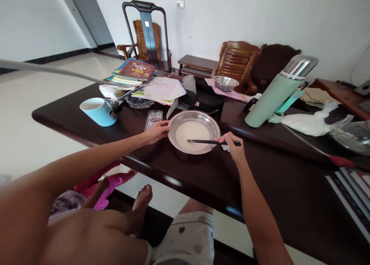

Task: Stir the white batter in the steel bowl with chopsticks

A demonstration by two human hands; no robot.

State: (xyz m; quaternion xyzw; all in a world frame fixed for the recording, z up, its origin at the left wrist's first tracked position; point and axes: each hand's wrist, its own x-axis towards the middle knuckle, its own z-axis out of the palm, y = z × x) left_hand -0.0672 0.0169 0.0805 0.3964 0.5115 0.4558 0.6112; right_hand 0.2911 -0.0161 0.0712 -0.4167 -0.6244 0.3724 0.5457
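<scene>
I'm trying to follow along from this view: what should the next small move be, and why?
Probably a gentle sweep of the chopsticks through the pale liquid: the right hand holds them with their tips down at it, and the left hand has the bowl by its rim.

Head view: from head height, facing forward and down, taking in a wide area
Table [283, 188]: close, seen from above its near edge
Metal bowl [214, 130]: near, about central, viewed at a slant
Wall [260, 18]: farthest, along the top
Shorts [193, 238]: below, at the bottom edge
</scene>
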